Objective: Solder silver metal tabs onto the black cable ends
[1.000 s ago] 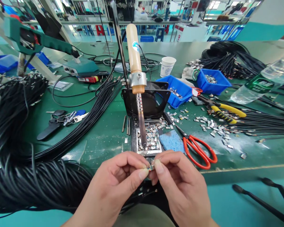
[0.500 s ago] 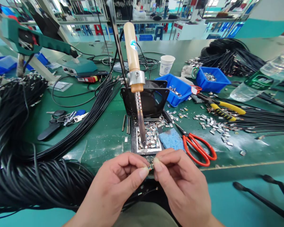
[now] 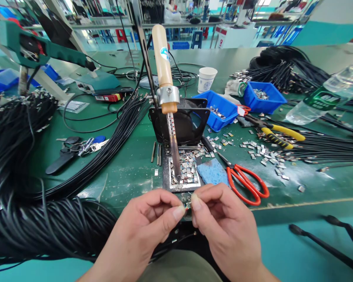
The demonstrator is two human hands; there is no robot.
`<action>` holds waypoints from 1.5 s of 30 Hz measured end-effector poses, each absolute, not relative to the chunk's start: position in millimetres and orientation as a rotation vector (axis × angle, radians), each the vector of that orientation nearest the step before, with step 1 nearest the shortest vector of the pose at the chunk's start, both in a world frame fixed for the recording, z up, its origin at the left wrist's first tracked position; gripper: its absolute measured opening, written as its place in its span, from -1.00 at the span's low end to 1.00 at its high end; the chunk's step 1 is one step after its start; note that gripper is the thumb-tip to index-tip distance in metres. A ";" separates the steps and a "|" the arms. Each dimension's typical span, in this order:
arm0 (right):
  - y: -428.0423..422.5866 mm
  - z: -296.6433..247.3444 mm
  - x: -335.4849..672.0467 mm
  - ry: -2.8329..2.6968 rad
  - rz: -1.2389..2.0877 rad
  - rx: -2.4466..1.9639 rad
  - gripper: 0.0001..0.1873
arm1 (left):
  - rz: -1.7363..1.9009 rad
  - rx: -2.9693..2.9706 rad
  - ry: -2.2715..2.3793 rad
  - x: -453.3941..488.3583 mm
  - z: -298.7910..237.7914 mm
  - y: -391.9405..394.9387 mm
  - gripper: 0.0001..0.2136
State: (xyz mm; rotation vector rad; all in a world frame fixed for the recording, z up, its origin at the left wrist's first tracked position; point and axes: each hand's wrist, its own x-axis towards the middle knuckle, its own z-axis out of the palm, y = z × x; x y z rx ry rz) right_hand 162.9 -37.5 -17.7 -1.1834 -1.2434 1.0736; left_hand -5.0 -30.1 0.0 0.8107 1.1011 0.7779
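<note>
My left hand [image 3: 153, 223] and my right hand [image 3: 223, 223] meet at the front edge of the bench, both closed in a pinch. Between their fingertips is a tiny metal connector [image 3: 188, 205], on the right hand's side. Thin red and green wires [image 3: 186, 208] show at my left fingertips; the fingers hide most of both. Just beyond the hands, a soldering iron [image 3: 174, 145] with a wooden handle is clamped tip down. Its tip stands over a metal-rimmed tray [image 3: 171, 185] of small metal connectors. A blue sponge [image 3: 212, 171] lies right of the tray.
Red-handled scissors [image 3: 248, 184] lie at right, with yellow-handled pliers [image 3: 278, 137] and loose connectors [image 3: 267, 154] beyond. A black fan [image 3: 184, 125] stands behind the iron. Blue bins [image 3: 264, 102], a paper cup [image 3: 207, 80] and a bottle [image 3: 320, 100] stand farther back. Black cables [image 3: 61, 223] fill the left.
Both hands stay pinched together in nearly the same place. The small piece between the fingertips has turned slightly, and the view has shifted a little.
</note>
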 end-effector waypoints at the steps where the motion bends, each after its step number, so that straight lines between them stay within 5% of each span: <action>1: -37.0 -17.7 163.5 -1.243 1.082 -1.174 -0.84 | 0.773 0.811 1.102 -4.8 0.1 -29.9 -0.81; 45: -33.1 -20.9 169.7 -1.174 1.192 -1.230 -0.85 | 0.709 0.723 1.049 0.5 -7.3 -38.8 -0.77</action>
